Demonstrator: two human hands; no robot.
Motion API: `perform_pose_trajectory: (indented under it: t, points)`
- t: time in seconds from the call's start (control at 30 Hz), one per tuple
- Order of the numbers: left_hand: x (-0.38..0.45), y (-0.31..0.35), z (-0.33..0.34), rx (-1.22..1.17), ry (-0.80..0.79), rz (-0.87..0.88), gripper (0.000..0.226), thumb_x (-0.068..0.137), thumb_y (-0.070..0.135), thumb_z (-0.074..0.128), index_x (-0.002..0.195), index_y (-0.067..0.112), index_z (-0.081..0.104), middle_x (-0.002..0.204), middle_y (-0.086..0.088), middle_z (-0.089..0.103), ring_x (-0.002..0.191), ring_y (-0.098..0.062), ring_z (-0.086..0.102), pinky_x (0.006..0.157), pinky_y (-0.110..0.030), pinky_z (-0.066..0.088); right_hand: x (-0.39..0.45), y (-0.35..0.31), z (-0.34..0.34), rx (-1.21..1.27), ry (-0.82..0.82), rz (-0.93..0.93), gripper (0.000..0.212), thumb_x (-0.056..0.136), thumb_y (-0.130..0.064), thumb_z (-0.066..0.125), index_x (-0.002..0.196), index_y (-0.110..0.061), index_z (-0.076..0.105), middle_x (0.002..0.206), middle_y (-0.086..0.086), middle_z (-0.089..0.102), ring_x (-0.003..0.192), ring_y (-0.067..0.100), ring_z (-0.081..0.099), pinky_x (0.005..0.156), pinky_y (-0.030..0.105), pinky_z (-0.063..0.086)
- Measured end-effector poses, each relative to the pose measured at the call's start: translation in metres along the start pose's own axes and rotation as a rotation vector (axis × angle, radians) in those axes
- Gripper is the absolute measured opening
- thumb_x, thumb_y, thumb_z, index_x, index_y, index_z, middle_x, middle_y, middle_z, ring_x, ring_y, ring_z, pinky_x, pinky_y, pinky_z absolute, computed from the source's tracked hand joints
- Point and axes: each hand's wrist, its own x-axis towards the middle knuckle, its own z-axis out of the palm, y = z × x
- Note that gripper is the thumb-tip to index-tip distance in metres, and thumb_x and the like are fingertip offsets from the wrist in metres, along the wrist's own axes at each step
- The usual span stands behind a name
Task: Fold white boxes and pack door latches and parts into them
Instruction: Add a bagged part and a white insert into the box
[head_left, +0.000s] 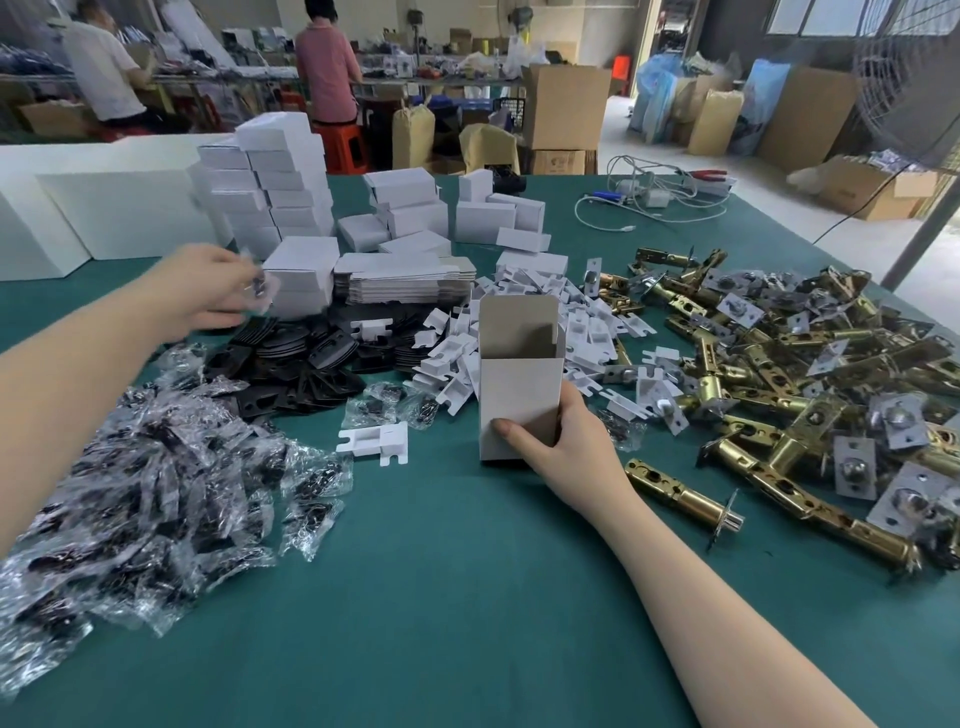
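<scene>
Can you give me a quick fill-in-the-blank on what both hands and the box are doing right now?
1. The right hand grips the open white box, which stands ____ on the green table.
2. The box's top flap is ____.
3. The left hand holds a small clear ____ above the black plates.
4. The brass latches are piled to the ____ of the box.

Missing words: upright; open; bag; right

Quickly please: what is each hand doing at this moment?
Left hand: pinches a small clear plastic bag.
Right hand: grips the upright open white box.
</scene>
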Motion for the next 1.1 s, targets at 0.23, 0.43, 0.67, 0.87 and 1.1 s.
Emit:
perform_pose_trajectory:
  t: [0.23,0.43,0.67,0.87,1.1]
  points:
    - [-0.077,0.077,0.072,-0.304,-0.378,0.430,0.012,0.094,0.015,0.061,0.101,0.023,0.066,0.105,-0.003,0.073,0.084,-0.010,0.073,0.072,-0.021,0.059,0.000,0.000,0.000,-0.003,0.005,-0.011,0.050,0.078,-0.054,0.072,0.116,-0.047,0.040,0.101,-0.032,0.055,0.090,-0.019,0.050,0.069,0.009,0.040]
    - [-0.121,0.102,0.130,0.345,-0.332,0.996,0.017,0.091,0.017,0.067,0.103,0.028,0.070,0.096,0.014,0.071,0.089,-0.002,0.065,0.080,-0.018,0.052,-0.003,-0.001,0.000,0.011,-0.002,-0.018,0.047,0.079,-0.054,0.072,0.114,-0.049,0.040,0.101,-0.035,0.054,0.091,-0.020,0.050,0.070,0.010,0.040]
    - [-0.126,0.092,0.153,0.812,-0.163,1.029,0.021,0.099,0.040,0.051,0.109,0.030,0.066,0.101,0.010,0.071,0.100,-0.016,0.060,0.082,-0.031,0.041,-0.003,0.000,-0.001,-0.001,0.001,-0.042,0.046,0.080,-0.056,0.068,0.114,-0.050,0.037,0.106,-0.025,0.056,0.100,0.004,0.054,0.076,0.024,0.046]
    - [-0.133,0.048,0.161,0.558,0.093,1.197,0.021,0.096,0.022,0.058,0.102,0.014,0.076,0.114,-0.013,0.060,0.105,-0.036,0.053,0.094,-0.043,0.043,-0.007,-0.002,0.002,0.021,0.118,-0.159,0.056,0.086,-0.046,0.067,0.135,-0.036,0.040,0.116,-0.020,0.056,0.104,0.003,0.053,0.079,0.019,0.043]
    - [-0.149,0.001,0.185,-0.271,-0.120,0.713,0.044,0.098,0.010,0.056,0.131,0.037,0.042,0.132,-0.004,0.054,0.107,0.003,0.058,0.096,-0.021,0.047,-0.010,-0.012,-0.004,0.138,0.269,-0.268,0.043,0.095,-0.030,0.060,0.125,-0.054,0.041,0.118,-0.035,0.053,0.106,-0.003,0.056,0.085,0.008,0.043]
